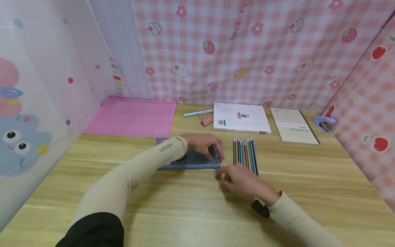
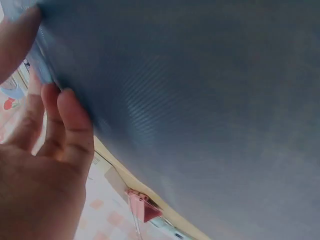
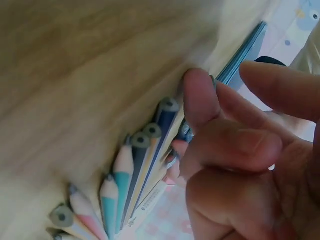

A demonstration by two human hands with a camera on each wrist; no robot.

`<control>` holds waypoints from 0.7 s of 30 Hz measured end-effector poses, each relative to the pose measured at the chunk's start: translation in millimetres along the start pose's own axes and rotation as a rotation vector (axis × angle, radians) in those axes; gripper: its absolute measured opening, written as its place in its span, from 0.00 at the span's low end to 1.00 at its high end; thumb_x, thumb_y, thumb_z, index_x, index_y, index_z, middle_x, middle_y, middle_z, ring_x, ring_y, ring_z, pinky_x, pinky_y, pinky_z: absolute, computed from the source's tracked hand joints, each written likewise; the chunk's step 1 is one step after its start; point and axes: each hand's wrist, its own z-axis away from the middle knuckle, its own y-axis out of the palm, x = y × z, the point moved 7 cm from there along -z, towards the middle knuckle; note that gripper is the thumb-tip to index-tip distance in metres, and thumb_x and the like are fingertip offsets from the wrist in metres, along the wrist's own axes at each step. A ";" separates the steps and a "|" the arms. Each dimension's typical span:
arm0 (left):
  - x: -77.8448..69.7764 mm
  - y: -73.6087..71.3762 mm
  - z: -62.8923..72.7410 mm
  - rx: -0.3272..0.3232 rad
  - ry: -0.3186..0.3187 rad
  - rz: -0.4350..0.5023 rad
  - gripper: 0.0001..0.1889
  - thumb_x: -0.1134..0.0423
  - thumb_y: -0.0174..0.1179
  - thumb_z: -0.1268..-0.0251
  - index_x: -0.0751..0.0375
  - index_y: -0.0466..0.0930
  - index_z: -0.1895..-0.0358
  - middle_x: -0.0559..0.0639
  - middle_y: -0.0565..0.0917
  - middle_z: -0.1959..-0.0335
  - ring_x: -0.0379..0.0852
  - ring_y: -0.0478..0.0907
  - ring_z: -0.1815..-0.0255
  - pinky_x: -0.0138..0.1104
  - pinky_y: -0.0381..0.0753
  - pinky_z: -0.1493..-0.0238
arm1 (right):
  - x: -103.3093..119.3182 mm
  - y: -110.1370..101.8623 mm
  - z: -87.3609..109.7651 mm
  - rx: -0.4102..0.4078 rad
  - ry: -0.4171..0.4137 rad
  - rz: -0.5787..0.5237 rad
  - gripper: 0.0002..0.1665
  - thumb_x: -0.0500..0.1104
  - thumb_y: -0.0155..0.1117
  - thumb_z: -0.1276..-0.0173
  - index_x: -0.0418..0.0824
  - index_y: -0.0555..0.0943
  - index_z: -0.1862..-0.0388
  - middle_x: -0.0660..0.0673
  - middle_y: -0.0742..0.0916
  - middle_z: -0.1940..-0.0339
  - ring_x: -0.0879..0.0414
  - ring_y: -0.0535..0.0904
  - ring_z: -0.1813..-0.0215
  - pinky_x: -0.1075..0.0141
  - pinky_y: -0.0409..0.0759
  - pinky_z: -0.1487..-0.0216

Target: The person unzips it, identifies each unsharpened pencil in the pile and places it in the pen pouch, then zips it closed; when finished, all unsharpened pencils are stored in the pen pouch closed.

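A dark mesh pouch (image 1: 196, 159) with blue edging lies at mid-table. My left hand (image 1: 203, 144) reaches over its right end. In the left wrist view, thumb and fingers of that hand pinch the pouch edge (image 2: 55, 82). At the pouch's near right corner is a small silvery zipper pull (image 1: 216, 171), with the index fingertip of my right hand (image 1: 242, 180) right at it. In the right wrist view the thumb stands apart from the loosely bent fingers (image 3: 235, 145). Several pencils (image 1: 245, 151) lie in a row beyond the right hand, which covers some of their near ends.
Behind the pouch lie a pink folder (image 1: 132, 116), a light blue pen (image 1: 197, 113) and a pink binder clip (image 1: 206, 120). Farther right are a white book (image 1: 242, 118), a cream notebook (image 1: 294, 126) and a lilac stapler (image 1: 324, 123). Patterned curtains (image 1: 253, 61) stand round the table.
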 end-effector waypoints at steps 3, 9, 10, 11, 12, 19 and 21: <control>2.9 -1.6 0.4 -0.019 0.013 -0.056 0.15 0.70 0.69 0.42 0.49 0.90 0.54 0.48 0.82 0.48 0.41 0.75 0.46 0.31 0.76 0.41 | -1.9 -0.9 -0.8 -0.008 0.008 0.005 0.12 0.38 0.64 0.29 0.40 0.85 0.49 0.50 0.88 0.73 0.65 0.74 0.77 0.72 0.73 0.75; 6.0 -3.1 -0.5 -0.028 0.041 -0.097 0.06 0.66 0.68 0.38 0.51 0.89 0.61 0.46 0.85 0.55 0.40 0.75 0.52 0.31 0.75 0.47 | -2.2 -3.1 -7.8 -0.044 -0.013 0.042 0.13 0.44 0.65 0.29 0.38 0.87 0.52 0.48 0.87 0.65 0.63 0.75 0.68 0.70 0.76 0.66; 6.8 -4.1 -0.8 -0.029 0.040 -0.097 0.05 0.66 0.68 0.37 0.51 0.89 0.61 0.46 0.85 0.56 0.39 0.76 0.53 0.30 0.75 0.48 | -2.2 -3.7 -8.9 -0.051 -0.012 0.039 0.14 0.45 0.65 0.29 0.38 0.87 0.53 0.47 0.87 0.60 0.62 0.77 0.64 0.68 0.79 0.61; 7.9 -5.6 -1.1 -0.030 0.035 -0.092 0.05 0.66 0.67 0.36 0.51 0.89 0.61 0.46 0.86 0.57 0.38 0.76 0.54 0.30 0.76 0.48 | -2.0 -4.5 -9.9 -0.054 -0.011 0.028 0.14 0.46 0.64 0.28 0.37 0.87 0.52 0.45 0.87 0.56 0.59 0.79 0.60 0.65 0.81 0.57; 9.3 -7.6 -1.2 -0.031 0.027 -0.080 0.05 0.67 0.66 0.35 0.52 0.88 0.61 0.46 0.86 0.57 0.38 0.77 0.54 0.29 0.77 0.48 | -1.9 -5.4 -10.8 -0.059 -0.015 0.013 0.16 0.46 0.64 0.28 0.36 0.87 0.52 0.43 0.87 0.52 0.56 0.81 0.55 0.62 0.83 0.53; 19.7 -24.9 7.9 -0.062 -0.098 0.051 0.06 0.68 0.61 0.30 0.53 0.84 0.56 0.47 0.87 0.53 0.43 0.82 0.44 0.36 0.81 0.39 | -16.6 -18.5 -22.9 -0.136 0.083 -0.247 0.17 0.44 0.59 0.25 0.36 0.86 0.47 0.37 0.86 0.40 0.48 0.86 0.53 0.57 0.85 0.55; 21.6 -30.4 11.9 -0.085 -0.100 0.082 0.06 0.68 0.58 0.28 0.53 0.82 0.56 0.48 0.86 0.53 0.45 0.81 0.44 0.38 0.80 0.37 | -25.1 -24.6 -25.2 -0.191 0.154 -0.366 0.15 0.42 0.59 0.25 0.37 0.86 0.47 0.37 0.87 0.45 0.52 0.84 0.63 0.64 0.81 0.65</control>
